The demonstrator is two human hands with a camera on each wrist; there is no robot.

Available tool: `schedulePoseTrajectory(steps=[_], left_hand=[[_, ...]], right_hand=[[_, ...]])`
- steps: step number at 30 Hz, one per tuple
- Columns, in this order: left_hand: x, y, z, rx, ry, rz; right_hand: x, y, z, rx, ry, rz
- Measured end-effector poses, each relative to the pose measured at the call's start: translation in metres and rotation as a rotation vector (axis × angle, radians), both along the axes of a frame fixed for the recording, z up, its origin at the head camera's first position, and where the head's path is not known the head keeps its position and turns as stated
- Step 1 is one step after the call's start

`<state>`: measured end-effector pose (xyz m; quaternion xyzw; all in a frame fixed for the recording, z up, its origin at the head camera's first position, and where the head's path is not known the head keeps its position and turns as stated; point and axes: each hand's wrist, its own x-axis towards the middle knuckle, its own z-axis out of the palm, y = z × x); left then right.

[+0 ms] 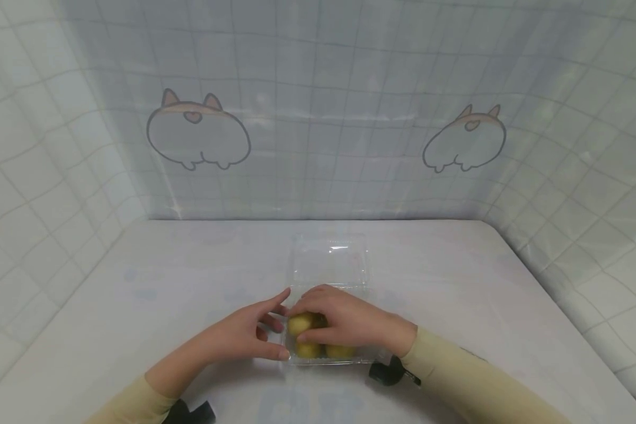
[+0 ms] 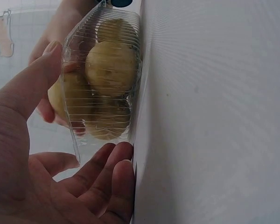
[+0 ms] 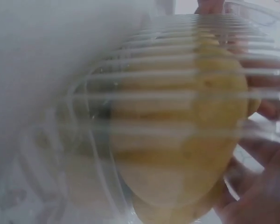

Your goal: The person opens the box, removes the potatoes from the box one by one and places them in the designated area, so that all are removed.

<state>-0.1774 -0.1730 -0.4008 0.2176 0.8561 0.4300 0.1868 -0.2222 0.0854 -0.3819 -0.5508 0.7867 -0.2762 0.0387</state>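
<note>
A clear plastic clamshell box [image 1: 318,363] stands on the table with its lid [image 1: 328,262] folded back flat behind it. Several yellowish potatoes [image 1: 341,351] lie inside, seen through the ribbed wall in both wrist views. Over the box, my right hand [image 1: 344,315] grips a potato [image 1: 303,323] at the left end, fingers across its far side and thumb in front. That potato [image 2: 70,95] sits higher than the others. My left hand [image 1: 244,333] is at the box's left end, fingers spread and thumb beside the near left corner. Whether its fingertips press the wall, I cannot tell.
A white patterned cloth covers the tabletop [image 1: 191,259]. Behind and on both sides rise tiled-pattern curtains [image 1: 318,147] with cartoon animal drawings. Dark wrist-worn devices [image 1: 387,372] sit under both forearms, the right one close to the box's near right corner.
</note>
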Motion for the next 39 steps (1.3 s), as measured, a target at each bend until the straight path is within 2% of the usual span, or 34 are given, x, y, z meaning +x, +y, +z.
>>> schedulePoseTrajectory(steps=[8,16,25,31,39], left_hand=[[0.0,-0.001,0.002,0.019,0.005,-0.009],[0.0,-0.004,0.001,0.021,-0.003,0.003],[0.002,-0.005,0.001,0.022,0.011,0.007],[0.002,-0.004,0.0,0.01,0.025,0.011],[0.002,-0.002,0.003,-0.003,0.015,0.014]], right_hand=[[0.002,0.008,0.008,-0.096,-0.049,-0.069],[0.0,0.018,0.014,-0.096,-0.075,-0.203],[-0.004,0.029,0.015,-0.082,-0.077,-0.243],[-0.008,0.04,0.016,-0.139,-0.137,-0.254],[-0.013,0.054,0.019,-0.204,-0.145,-0.269]])
